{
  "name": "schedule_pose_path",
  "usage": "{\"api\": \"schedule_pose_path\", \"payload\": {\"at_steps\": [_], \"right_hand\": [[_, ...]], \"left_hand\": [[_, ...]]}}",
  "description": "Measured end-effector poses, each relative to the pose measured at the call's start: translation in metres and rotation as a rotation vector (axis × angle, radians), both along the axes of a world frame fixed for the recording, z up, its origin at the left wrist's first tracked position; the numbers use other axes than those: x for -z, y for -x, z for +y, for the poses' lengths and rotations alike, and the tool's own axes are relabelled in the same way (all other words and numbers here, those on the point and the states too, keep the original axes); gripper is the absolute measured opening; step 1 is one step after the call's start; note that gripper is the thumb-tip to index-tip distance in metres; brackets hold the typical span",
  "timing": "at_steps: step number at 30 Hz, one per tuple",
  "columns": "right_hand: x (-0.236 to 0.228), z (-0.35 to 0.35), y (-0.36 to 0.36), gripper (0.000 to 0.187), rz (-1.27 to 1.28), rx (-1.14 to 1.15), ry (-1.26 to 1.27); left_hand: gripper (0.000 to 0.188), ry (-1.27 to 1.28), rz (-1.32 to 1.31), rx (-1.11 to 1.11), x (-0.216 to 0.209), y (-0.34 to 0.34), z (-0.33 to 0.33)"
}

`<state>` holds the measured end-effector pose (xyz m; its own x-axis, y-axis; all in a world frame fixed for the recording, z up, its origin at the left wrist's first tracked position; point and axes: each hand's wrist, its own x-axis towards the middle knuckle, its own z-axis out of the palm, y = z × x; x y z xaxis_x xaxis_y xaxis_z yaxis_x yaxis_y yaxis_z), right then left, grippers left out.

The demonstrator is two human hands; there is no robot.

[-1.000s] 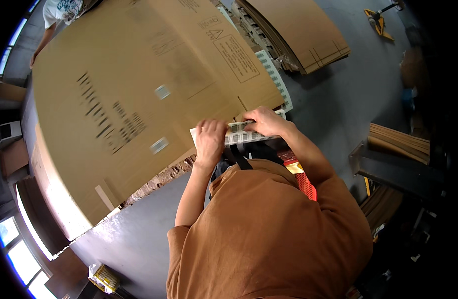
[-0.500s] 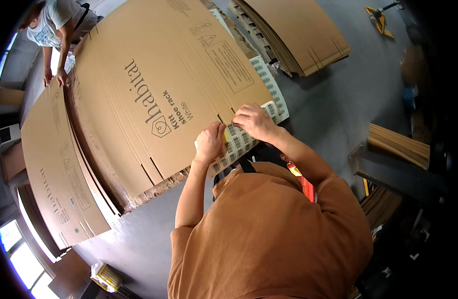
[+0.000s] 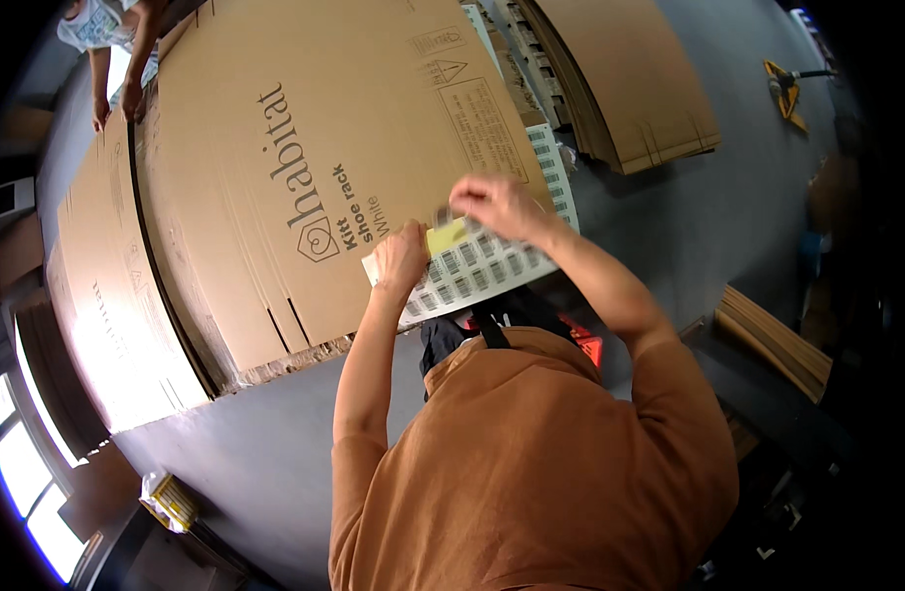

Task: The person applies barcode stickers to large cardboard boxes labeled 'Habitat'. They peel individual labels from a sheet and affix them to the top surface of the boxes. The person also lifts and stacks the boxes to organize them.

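Note:
My left hand (image 3: 401, 258) is closed on the left end of a white sheet of barcode labels (image 3: 469, 286), near the front edge of a flat brown cardboard carton (image 3: 374, 128). Along the sheet's upper edge shows a bare yellow backing strip (image 3: 448, 235). Just above it my right hand (image 3: 502, 209), slightly blurred, pinches a small barcode label (image 3: 444, 215) at the fingertips, lifted off the sheet. Another sheet of labels (image 3: 553, 167) sticks out from the carton's right side.
At the far left a co-worker's hands (image 3: 118, 106) grip the end of another stack of flat cartons (image 3: 88, 236). More cartons (image 3: 635, 89) lie at the far right, near a yellow pallet-jack-like tool (image 3: 785, 94). Cardboard sheets (image 3: 773, 340) stand to my right.
My right hand has moved up off the sheet with a label in its fingers. More of the yellow backing shows. The view has shifted slightly.

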<state>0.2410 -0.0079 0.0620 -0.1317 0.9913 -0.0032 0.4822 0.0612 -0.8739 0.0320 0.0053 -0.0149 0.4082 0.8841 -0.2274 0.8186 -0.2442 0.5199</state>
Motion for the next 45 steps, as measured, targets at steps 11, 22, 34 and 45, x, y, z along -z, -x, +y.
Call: {"api": "schedule_pose_path", "payload": {"at_steps": [11,22,34,45], "right_hand": [[0.103,0.111,-0.03,0.017,-0.062,-0.141,0.454],[0.107,0.111,-0.02,0.017,-0.265,-0.09,0.41],[0.06,0.073,0.002,0.05,-0.115,0.367,0.187],[0.086,-0.068,0.101,0.039,0.849,0.636,0.583]], "left_hand": [[0.035,-0.151,-0.117,0.103,0.024,-0.018,0.013],[0.056,0.02,0.236,0.161,0.019,-0.039,0.021],[0.066,0.012,0.268,0.141,0.014,-0.015,-0.008],[0.011,-0.149,-0.028,0.216,0.01,0.087,-0.095]]}}
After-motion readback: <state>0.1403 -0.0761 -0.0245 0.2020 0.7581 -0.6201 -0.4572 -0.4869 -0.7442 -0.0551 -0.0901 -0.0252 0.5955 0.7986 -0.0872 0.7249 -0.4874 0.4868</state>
